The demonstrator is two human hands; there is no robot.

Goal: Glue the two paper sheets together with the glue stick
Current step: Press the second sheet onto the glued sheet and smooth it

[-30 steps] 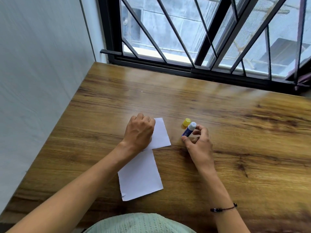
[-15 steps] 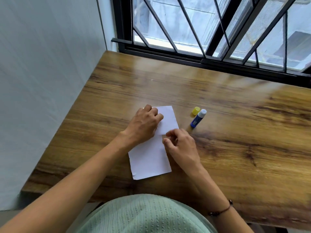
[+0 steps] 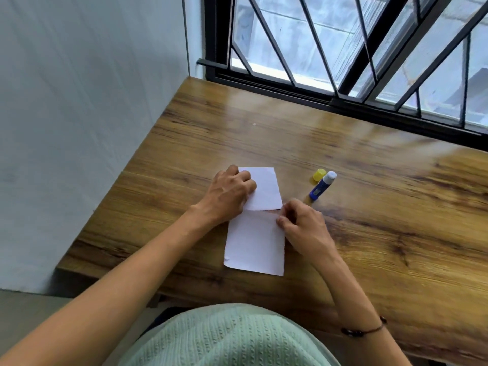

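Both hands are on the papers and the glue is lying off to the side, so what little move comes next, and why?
Probably press along the seam. The far sheet overlaps the near sheet, the left hand pins the far one, and the right hand sits at the seam's right end. The glue stick lies uncapped on the table beside its yellow cap.

One head-worn camera looks forward and steeply down, close over the worktop (image 3: 369, 207), toward the barred window (image 3: 343, 48) beyond.

both hands (image 3: 232, 196) pressing two overlapped paper sheets (image 3: 254, 241), uncapped glue stick (image 3: 322, 185) lying beside yellow cap (image 3: 318, 175)
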